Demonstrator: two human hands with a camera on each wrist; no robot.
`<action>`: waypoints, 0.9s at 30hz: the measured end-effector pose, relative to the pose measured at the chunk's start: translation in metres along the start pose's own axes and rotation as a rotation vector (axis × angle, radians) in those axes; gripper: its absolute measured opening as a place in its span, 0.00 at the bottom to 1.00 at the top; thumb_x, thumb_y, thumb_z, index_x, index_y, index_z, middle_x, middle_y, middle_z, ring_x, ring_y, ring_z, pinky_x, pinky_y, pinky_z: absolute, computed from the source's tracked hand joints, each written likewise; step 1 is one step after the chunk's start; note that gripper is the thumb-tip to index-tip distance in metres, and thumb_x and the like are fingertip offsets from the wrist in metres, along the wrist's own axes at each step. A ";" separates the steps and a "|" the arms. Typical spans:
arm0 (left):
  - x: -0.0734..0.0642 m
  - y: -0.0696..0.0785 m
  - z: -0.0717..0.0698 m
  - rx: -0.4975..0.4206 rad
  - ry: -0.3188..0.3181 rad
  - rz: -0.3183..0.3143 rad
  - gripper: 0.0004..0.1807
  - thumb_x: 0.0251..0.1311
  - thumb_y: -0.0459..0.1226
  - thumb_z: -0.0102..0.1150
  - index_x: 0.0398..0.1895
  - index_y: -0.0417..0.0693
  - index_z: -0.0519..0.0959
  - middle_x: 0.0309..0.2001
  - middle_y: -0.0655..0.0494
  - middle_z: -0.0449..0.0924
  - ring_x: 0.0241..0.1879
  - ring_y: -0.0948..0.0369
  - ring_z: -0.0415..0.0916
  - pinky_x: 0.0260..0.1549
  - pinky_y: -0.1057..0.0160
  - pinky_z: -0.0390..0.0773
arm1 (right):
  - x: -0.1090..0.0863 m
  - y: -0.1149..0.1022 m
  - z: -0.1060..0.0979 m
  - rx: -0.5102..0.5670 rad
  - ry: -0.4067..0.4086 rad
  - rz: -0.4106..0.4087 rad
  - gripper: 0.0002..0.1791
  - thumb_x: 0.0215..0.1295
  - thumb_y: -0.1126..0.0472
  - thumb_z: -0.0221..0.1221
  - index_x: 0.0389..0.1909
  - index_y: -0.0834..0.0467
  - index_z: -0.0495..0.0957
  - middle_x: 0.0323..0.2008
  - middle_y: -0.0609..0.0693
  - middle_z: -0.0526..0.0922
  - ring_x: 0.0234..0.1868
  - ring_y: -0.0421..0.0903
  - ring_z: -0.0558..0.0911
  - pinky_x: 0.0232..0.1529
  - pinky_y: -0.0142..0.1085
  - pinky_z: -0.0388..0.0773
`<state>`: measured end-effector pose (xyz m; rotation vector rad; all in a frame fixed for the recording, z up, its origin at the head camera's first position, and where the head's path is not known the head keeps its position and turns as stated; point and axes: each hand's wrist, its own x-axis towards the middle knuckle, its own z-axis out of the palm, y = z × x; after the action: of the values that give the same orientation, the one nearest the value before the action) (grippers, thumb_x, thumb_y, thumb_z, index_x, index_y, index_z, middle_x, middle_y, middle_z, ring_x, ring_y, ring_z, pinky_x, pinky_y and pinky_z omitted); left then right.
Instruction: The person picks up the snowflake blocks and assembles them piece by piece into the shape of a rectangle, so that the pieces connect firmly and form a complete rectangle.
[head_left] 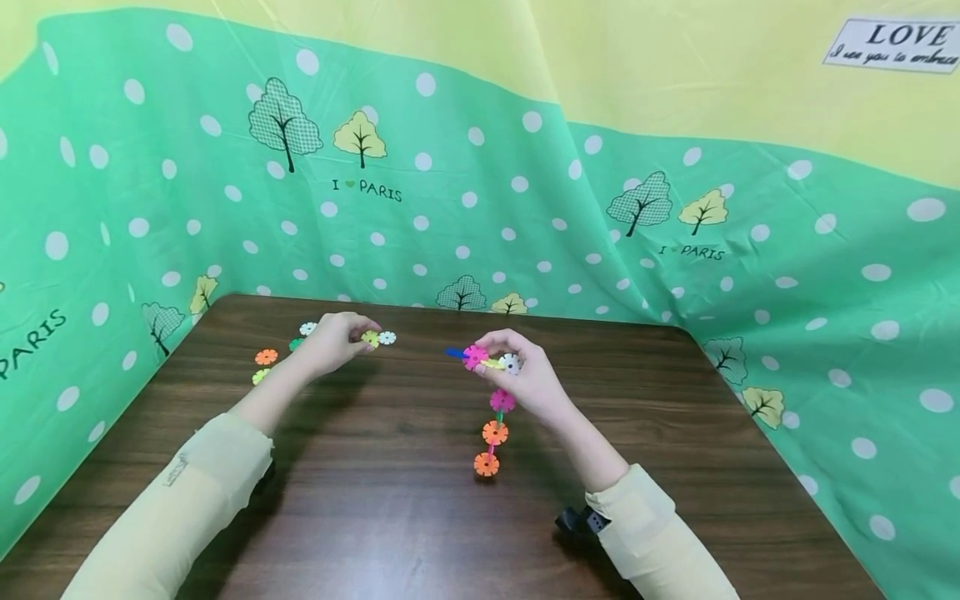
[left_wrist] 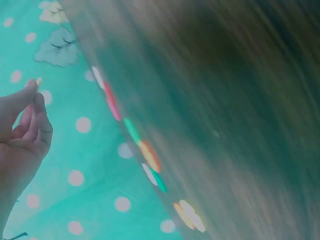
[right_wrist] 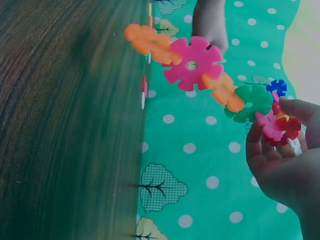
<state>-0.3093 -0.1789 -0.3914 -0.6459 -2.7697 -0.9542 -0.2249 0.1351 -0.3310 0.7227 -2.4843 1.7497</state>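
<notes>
Green cloth (head_left: 450,212) with white dots and printed trees hangs around a dark wood tabletop (head_left: 390,517); a yellow band (head_left: 450,25) runs above it, and a sign (head_left: 892,45) reading "LOVE" shows at upper right. Two pale sleeves (head_left: 180,508) reach forward over the tabletop.

Near the middle, the right hand (head_left: 536,379) grips one end of a chain (head_left: 495,432) of notched, flower-shaped discs, its thumb and fingers curled about a pink disc (head_left: 476,357). A blue piece (head_left: 454,353) juts out to the left of that disc; a yellow piece (head_left: 492,364) and a white disc (head_left: 510,363) sit to the right. From the hand the chain runs toward the person, ending in two orange discs. The right wrist view shows a red piece (right_wrist: 290,129) within the grasp too.

Farther left, the left hand (head_left: 337,343) pinches a small yellow piece (left_wrist: 39,81) between thumb and fingertip. By its fingertips in the head view are a lime disc (head_left: 371,338) and a paler one; whether they are joined I cannot tell. More loose discs (head_left: 266,357) lie beside the left forearm, blurred in the left wrist view.
</notes>
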 end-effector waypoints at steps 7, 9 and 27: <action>-0.005 0.026 -0.004 -0.040 0.091 0.051 0.12 0.55 0.30 0.64 0.44 0.44 0.83 0.32 0.54 0.83 0.27 0.61 0.73 0.29 0.62 0.74 | 0.001 0.003 -0.001 0.062 -0.019 0.007 0.19 0.58 0.67 0.64 0.50 0.62 0.74 0.36 0.57 0.79 0.18 0.60 0.78 0.16 0.47 0.78; -0.007 0.035 -0.006 -0.045 0.120 0.049 0.12 0.55 0.31 0.65 0.44 0.46 0.83 0.32 0.55 0.83 0.27 0.61 0.73 0.28 0.62 0.74 | 0.001 0.003 -0.001 0.063 -0.019 0.003 0.19 0.58 0.67 0.64 0.51 0.62 0.74 0.37 0.56 0.79 0.18 0.59 0.79 0.17 0.46 0.78; -0.029 0.096 -0.004 -0.247 0.341 0.052 0.08 0.52 0.37 0.68 0.37 0.51 0.86 0.28 0.59 0.85 0.21 0.64 0.75 0.18 0.68 0.73 | 0.000 -0.002 0.002 0.078 0.024 0.034 0.13 0.58 0.63 0.65 0.44 0.60 0.79 0.30 0.61 0.79 0.19 0.62 0.77 0.16 0.43 0.77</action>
<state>-0.2408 -0.1236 -0.3427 -0.5262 -2.3505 -1.2740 -0.2237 0.1327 -0.3297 0.6639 -2.4396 1.8642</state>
